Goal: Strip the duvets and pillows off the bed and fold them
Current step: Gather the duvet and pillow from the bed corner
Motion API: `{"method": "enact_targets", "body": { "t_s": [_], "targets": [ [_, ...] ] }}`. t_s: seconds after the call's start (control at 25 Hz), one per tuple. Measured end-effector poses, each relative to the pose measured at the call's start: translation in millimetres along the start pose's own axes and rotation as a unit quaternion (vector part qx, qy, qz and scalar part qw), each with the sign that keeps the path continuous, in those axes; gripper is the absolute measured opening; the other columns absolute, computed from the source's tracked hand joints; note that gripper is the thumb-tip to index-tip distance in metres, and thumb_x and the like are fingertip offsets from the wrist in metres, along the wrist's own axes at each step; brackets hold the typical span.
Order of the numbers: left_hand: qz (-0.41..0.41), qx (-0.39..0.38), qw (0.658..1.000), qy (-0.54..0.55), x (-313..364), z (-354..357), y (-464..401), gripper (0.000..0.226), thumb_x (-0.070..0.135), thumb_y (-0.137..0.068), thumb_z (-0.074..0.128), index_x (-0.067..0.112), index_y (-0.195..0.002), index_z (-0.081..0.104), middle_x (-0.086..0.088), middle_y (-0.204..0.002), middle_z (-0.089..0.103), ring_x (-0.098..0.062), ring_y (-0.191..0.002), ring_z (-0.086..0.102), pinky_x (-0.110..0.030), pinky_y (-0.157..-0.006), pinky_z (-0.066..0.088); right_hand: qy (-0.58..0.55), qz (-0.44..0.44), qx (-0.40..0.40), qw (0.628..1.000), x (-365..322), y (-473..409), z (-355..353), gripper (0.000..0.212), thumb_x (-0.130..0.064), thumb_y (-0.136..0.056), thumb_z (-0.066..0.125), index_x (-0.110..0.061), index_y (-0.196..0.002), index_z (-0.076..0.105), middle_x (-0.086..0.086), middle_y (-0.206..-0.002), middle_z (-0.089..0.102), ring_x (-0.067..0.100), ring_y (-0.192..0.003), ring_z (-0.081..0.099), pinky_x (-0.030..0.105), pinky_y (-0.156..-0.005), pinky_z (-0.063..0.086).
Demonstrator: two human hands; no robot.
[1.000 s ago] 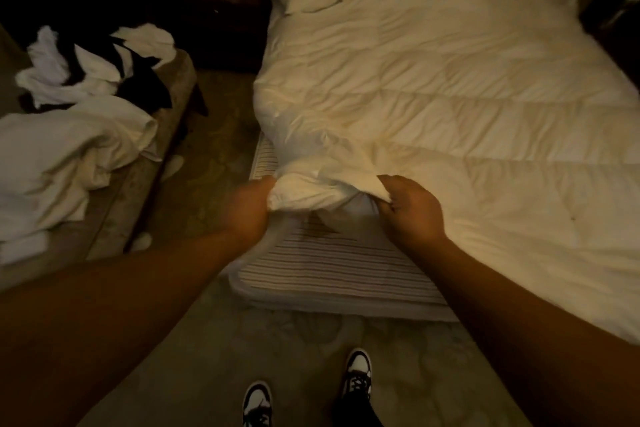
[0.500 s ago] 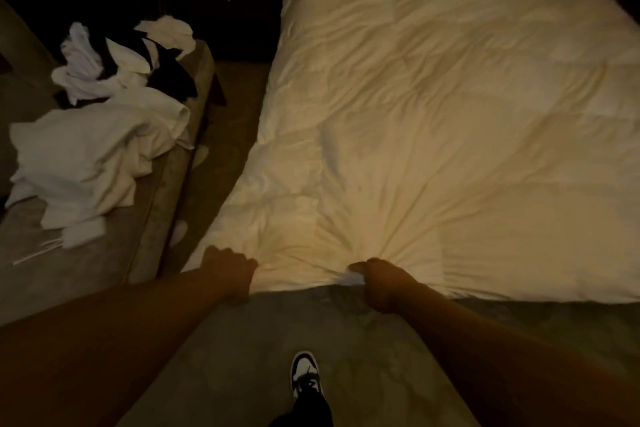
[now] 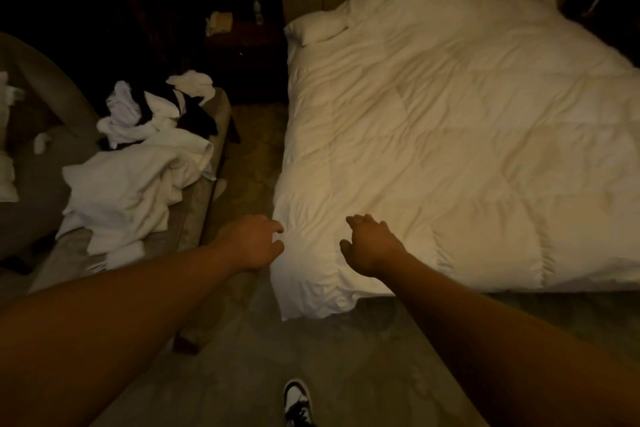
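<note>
a white quilted duvet [image 3: 450, 149] lies spread flat over the bed, covering it from the headboard end down to the foot, with its near left corner hanging over the bed's edge toward the patterned carpet floor [image 3: 311, 364]. a white pillow [image 3: 318, 29] shows at the far left corner, partly under the bunched top edge of the duvet. the left hand [image 3: 251, 241] hovers at the duvet's left edge near the foot corner, fingers loosely curled and parted, thumb below; the fingertips are just beside the fabric and hold nothing. the right hand [image 3: 370, 246] hovers over the duvet surface just inboard of that corner, fingers spread and slightly bent, thumb out to the left, gripping nothing; whether its fingertips touch the fabric cannot be told. the duvet corner lies between and below the two hands. to the left, a grey upholstered couch [image 3: 194, 218] carries a heap of white linen [image 3: 135, 191] and some dark garments [image 3: 197, 118]. one black-and-white trainer [image 3: 298, 402] shows at the bottom.
</note>
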State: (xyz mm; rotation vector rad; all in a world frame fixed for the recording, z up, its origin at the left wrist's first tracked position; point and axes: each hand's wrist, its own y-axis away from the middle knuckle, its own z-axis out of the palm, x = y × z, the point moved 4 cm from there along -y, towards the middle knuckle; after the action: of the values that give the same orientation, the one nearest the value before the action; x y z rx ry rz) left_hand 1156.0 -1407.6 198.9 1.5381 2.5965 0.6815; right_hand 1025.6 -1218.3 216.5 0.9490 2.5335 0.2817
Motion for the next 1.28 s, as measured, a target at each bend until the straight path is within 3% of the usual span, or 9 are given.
{"method": "enact_targets", "body": {
  "t_s": [0.16,0.36,0.68,0.84,1.08,1.28],
  "targets": [
    [0.009,0.054,0.998,-0.011,-19.5,-63.7,-10.7,0.041,0.043,-0.093,0.049,0.023,-0.127,0.059,-0.004,-0.126,0.057,-0.023,-0.114,0.053,-0.032,-0.096,0.043,0.005,0.0,0.039,0.999,-37.1,-16.4,-45.5,0.059,-0.035,-0.1,0.041,-0.011,-0.151,0.025,0.01,-0.154,0.032,0.029,-0.138,0.031,0.041,-0.115,0.022],
    [0.039,0.119,0.992,0.02,-82.1,-135.4,-64.3,0.042,0.049,-0.09,0.048,0.022,-0.119,0.063,-0.004,-0.118,0.059,-0.02,-0.107,0.056,-0.028,-0.087,0.046,0.018,0.011,0.096,0.995,-105.9,-94.3,-97.5,0.06,-0.035,-0.1,0.041,-0.012,-0.152,0.023,0.009,-0.156,0.028,0.029,-0.142,0.026,0.041,-0.117,0.019],
    [0.046,0.129,0.99,0.016,-231.3,-251.0,-179.5,0.046,0.047,-0.092,0.047,0.026,-0.132,0.052,-0.004,-0.13,0.052,-0.023,-0.116,0.051,-0.037,-0.094,0.047,0.012,0.052,0.137,0.989,-233.0,-255.4,-159.8,0.062,-0.035,-0.098,0.044,-0.012,-0.152,0.025,0.009,-0.153,0.034,0.029,-0.14,0.031,0.042,-0.116,0.023],
    [0.066,0.147,0.987,0.013,-265.1,-292.1,-239.0,0.045,0.048,-0.091,0.048,0.025,-0.129,0.053,-0.003,-0.126,0.054,-0.024,-0.114,0.051,-0.039,-0.093,0.047,0.018,0.07,0.135,0.988,-246.2,-319.6,-184.1,0.062,-0.035,-0.097,0.045,-0.011,-0.151,0.026,0.01,-0.149,0.039,0.029,-0.138,0.034,0.042,-0.117,0.023],
    [0.088,0.131,0.987,-0.005,-279.1,-339.1,-354.6,0.049,0.049,-0.089,0.048,0.025,-0.132,0.051,-0.002,-0.127,0.053,-0.022,-0.116,0.05,-0.041,-0.095,0.047,-0.007,0.087,0.153,0.984,-234.0,-435.9,-230.2,0.063,-0.031,-0.097,0.046,-0.011,-0.152,0.023,0.01,-0.154,0.031,0.03,-0.14,0.029,0.042,-0.116,0.023],
    [0.084,0.1,0.991,-0.025,-285.3,-407.7,-474.0,0.049,0.053,-0.087,0.044,0.027,-0.127,0.053,-0.001,-0.124,0.053,-0.022,-0.111,0.05,-0.042,-0.092,0.048,-0.045,0.083,0.162,0.982,-206.3,-553.9,-278.4,0.063,-0.032,-0.096,0.046,-0.009,-0.151,0.025,0.011,-0.152,0.035,0.028,-0.138,0.033,0.042,-0.117,0.021]
  ]
}}
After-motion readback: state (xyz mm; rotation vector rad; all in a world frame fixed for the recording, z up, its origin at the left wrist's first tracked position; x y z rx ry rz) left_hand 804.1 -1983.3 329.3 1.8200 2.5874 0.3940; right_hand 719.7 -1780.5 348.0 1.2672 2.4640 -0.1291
